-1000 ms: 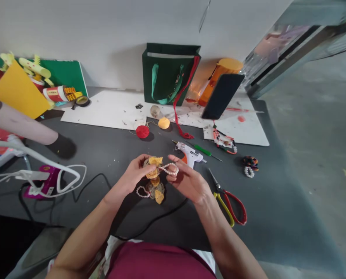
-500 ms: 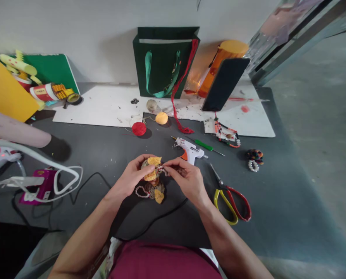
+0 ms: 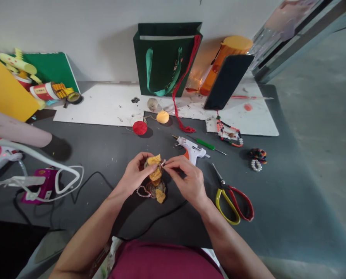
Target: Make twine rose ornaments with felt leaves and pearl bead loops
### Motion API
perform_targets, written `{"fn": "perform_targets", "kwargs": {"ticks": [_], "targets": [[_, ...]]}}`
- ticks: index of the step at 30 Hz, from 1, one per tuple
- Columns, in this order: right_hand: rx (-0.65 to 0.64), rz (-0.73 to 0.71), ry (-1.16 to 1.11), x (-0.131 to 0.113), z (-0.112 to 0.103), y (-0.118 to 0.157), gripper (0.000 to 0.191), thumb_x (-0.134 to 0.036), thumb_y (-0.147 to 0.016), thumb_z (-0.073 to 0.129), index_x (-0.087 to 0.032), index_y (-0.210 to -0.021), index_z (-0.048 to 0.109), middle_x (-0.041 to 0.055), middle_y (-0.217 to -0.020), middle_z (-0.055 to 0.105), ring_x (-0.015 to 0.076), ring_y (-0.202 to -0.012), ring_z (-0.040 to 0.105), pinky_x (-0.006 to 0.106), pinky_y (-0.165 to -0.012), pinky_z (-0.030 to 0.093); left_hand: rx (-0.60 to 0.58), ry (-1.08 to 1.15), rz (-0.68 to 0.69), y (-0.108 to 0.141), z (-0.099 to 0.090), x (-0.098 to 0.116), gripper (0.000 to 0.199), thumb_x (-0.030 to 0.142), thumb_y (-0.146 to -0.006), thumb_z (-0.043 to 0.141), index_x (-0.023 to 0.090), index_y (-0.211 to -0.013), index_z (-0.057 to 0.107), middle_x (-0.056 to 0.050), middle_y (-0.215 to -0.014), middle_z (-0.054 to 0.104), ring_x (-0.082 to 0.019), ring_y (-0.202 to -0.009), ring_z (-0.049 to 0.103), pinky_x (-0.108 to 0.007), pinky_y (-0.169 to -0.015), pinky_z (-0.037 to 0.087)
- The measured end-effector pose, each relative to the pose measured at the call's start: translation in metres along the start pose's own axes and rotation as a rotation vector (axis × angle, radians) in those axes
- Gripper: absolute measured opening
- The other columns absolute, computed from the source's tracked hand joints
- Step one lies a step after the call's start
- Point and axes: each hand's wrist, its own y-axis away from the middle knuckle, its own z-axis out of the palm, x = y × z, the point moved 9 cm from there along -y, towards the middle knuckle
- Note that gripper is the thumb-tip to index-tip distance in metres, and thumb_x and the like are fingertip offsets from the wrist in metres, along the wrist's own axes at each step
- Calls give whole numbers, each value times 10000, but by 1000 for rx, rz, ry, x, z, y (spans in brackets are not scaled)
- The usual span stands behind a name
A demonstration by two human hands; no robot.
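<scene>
My left hand point(image 3: 135, 175) is closed on a yellow-and-brown crocheted piece point(image 3: 154, 172), its thumb pressed across the front. At that piece's right edge, the fingertips of my right hand point(image 3: 188, 179) pinch a short string of small pale and reddish beads point(image 3: 162, 164). Directly below, a similar crocheted piece point(image 3: 160, 195) lies on the table with a loop of pearly beads point(image 3: 143, 191) at its left side. The fingers partly cover the held piece, so how the beads join it is hidden.
A white glue gun point(image 3: 192, 150) and a green-handled crochet hook point(image 3: 205, 144) lie beyond my right hand. Scissors point(image 3: 227, 197) rest to the right. Red point(image 3: 140, 128) and yellow yarn balls point(image 3: 162, 116) sit farther back, before a green paper bag point(image 3: 164, 62). Cables point(image 3: 71, 174) cross the left side.
The beads at my right fingertips have drawn in closer to the crocheted piece and tilt upward more. My left hand keeps its hold. The whole view has shifted slightly.
</scene>
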Motion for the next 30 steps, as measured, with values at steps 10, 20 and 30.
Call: {"fn": "perform_targets", "kwargs": {"ticks": [10,20,30], "targets": [[7,93,58,16,4,1,85,-207,-887,542,-204,-818,591,15,-746,641,137,-627,627,246,-603,505,153,-499,186,-3,-12,6,279,397,-815,601,173,-982,587,3,-743,618,-120,-627,531,-239,-579,400],[-89,118,14,12,12,0,125,-161,-815,531,-189,-881,633,8,-718,667,115,-587,615,210,-544,512,217,-713,279,-1,-12,18,195,299,-820,616,186,-979,601,-42,-907,650,-141,-703,597,-278,-647,473],[-78,-46,264,8,11,2,204,-162,-914,474,-189,-1037,635,63,-841,670,172,-743,655,271,-660,524,208,-1109,742,24,16,45,170,227,-773,701,196,-914,611,-66,-952,630,-250,-925,554,-412,-806,469]]}}
